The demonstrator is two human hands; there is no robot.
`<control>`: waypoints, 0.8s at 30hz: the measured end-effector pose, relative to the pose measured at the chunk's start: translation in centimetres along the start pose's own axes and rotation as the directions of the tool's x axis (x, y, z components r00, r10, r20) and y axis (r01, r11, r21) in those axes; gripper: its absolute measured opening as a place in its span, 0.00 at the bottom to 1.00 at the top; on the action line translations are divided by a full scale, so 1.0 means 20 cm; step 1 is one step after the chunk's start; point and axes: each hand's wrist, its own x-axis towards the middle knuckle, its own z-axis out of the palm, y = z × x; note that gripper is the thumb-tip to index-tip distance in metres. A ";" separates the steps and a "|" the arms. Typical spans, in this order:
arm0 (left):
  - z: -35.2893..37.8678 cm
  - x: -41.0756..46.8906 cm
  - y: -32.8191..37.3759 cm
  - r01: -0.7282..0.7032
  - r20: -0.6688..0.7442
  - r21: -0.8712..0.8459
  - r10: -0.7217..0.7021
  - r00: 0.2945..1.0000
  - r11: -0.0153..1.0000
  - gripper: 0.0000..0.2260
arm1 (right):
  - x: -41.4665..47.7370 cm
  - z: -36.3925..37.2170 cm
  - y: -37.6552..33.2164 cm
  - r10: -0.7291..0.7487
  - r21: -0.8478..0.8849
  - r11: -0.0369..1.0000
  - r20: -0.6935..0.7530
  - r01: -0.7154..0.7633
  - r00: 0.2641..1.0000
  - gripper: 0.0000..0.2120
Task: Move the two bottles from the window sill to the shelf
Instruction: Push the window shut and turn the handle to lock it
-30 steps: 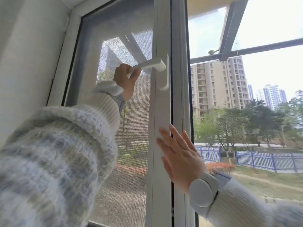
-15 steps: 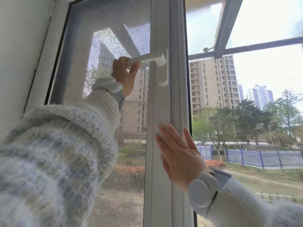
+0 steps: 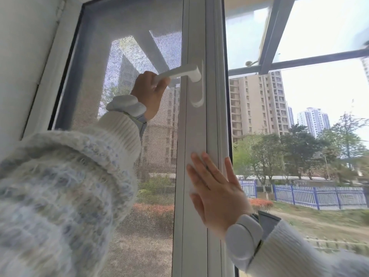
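White window handle (image 3: 177, 73) gripped by left hand (image 3: 148, 94); right hand (image 3: 216, 193) flat against frame (image 3: 196, 126).

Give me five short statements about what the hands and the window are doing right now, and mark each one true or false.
1. The left hand grips the white window handle. True.
2. The right hand holds a bottle. False: it lies flat and open against the white window frame, holding nothing.
3. The pane behind the left hand is covered by a mesh screen. True.
4. Both bottles stand on the sill in plain view. False: no bottle, sill or shelf shows in this view.
5. The handle points straight down. False: it sticks out sideways to the left, tilted slightly downward toward the hand.
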 end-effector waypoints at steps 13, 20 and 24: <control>0.17 -0.25 0.19 0.300 -0.070 -0.006 -0.299 0.952 0.954 0.23 | 0.01 0.00 -0.02 -0.052 0.068 0.997 0.077 0.047 0.996 0.32; 0.17 -0.26 0.17 0.319 -0.007 -0.076 -0.320 0.947 0.945 0.22 | 0.01 -0.01 -0.02 -0.034 0.097 0.995 0.119 0.023 0.992 0.32; 0.15 -0.28 0.18 0.299 0.014 -0.109 -0.300 0.954 0.948 0.19 | 0.00 -0.01 -0.01 -0.036 0.128 0.992 0.126 0.019 0.991 0.33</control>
